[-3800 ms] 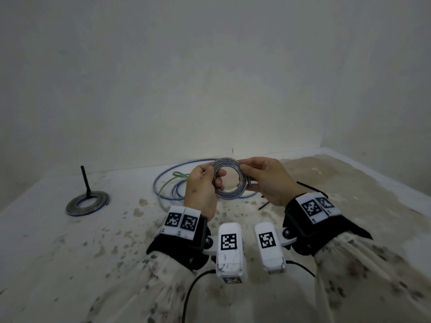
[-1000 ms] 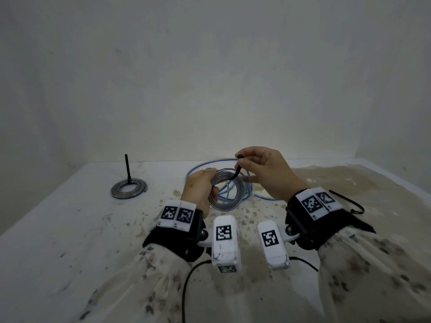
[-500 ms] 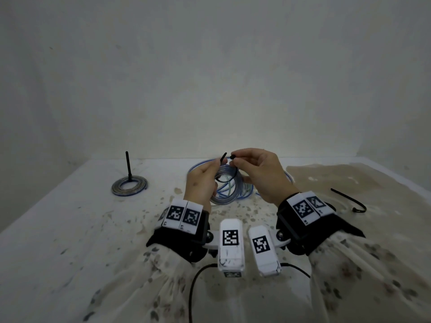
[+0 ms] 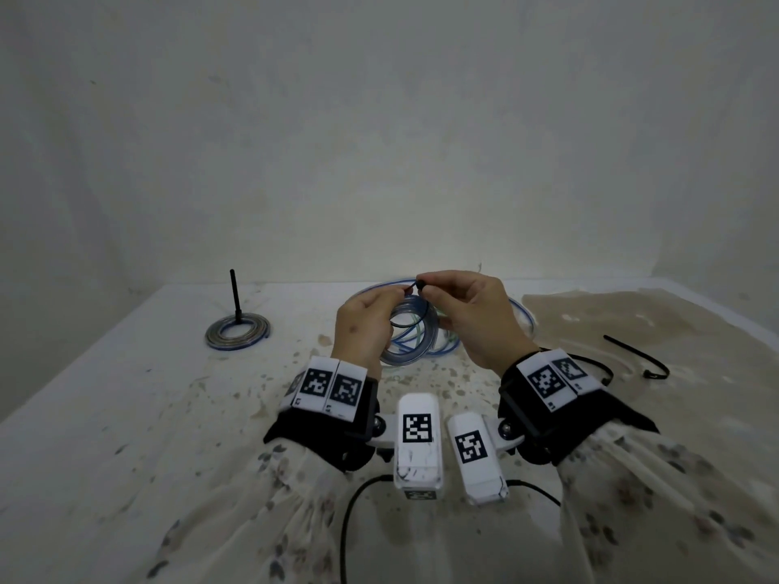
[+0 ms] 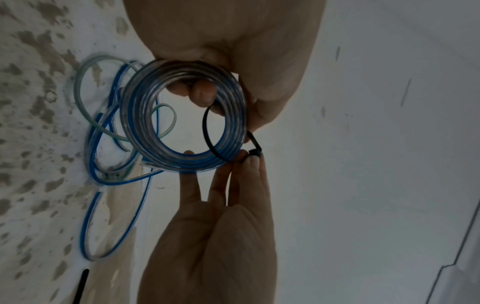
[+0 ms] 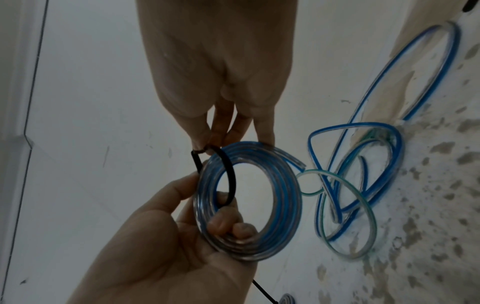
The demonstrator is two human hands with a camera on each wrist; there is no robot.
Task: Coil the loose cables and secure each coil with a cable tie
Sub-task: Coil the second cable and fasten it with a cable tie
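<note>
Pale, stained flooring (image 4: 126,415) meets a plain wall behind, speckled with brown blotches near the middle and a tan patch to the right. Above it, the left hand (image 4: 362,326) curls its fingers through a flat coil (image 5: 182,115) of clear, blue-striped cable, thumb on the outer face. A thin black cable tie (image 5: 207,131) loops through the coil's hole and round its band. The right hand (image 4: 472,318) pinches the tie's small square head between thumb and forefinger at the coil's top edge, its other fingers extended. Behind the hands, loose blue cable (image 6: 363,144) and green cable (image 6: 363,205) lie in slack loops. Well apart to the left sits a finished coil (image 4: 238,330), its tie tail standing upright. A spare tie (image 4: 636,356) lies on the tan patch to the right, with open floor around it.
</note>
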